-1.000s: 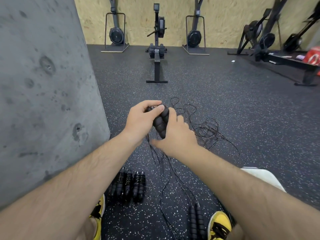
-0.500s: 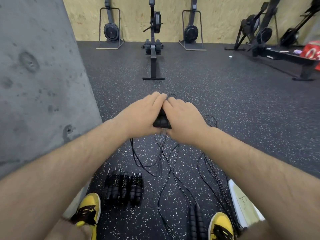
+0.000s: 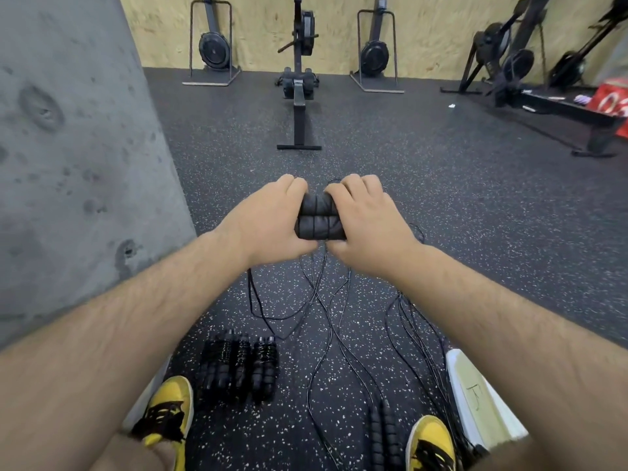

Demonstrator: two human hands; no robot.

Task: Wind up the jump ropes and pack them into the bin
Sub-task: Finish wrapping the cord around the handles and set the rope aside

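A speckled black gym floor [image 3: 441,205] stretches ahead. A white bin [image 3: 475,399] sits at the lower right. Three wound jump ropes [image 3: 238,367] lie by the left shoe. The left hand [image 3: 268,222] and right hand [image 3: 368,226] both grip paired black handles [image 3: 318,220], with loose cords [image 3: 326,317] trailing down to the floor.

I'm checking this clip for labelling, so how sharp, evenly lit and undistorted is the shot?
Head view: even, soft light, no glare or hard shadows; the handles held by the left hand and right hand are fairly sharp; wide-angle bending stretches the forearms and tilts the pillar; far machines look soft.
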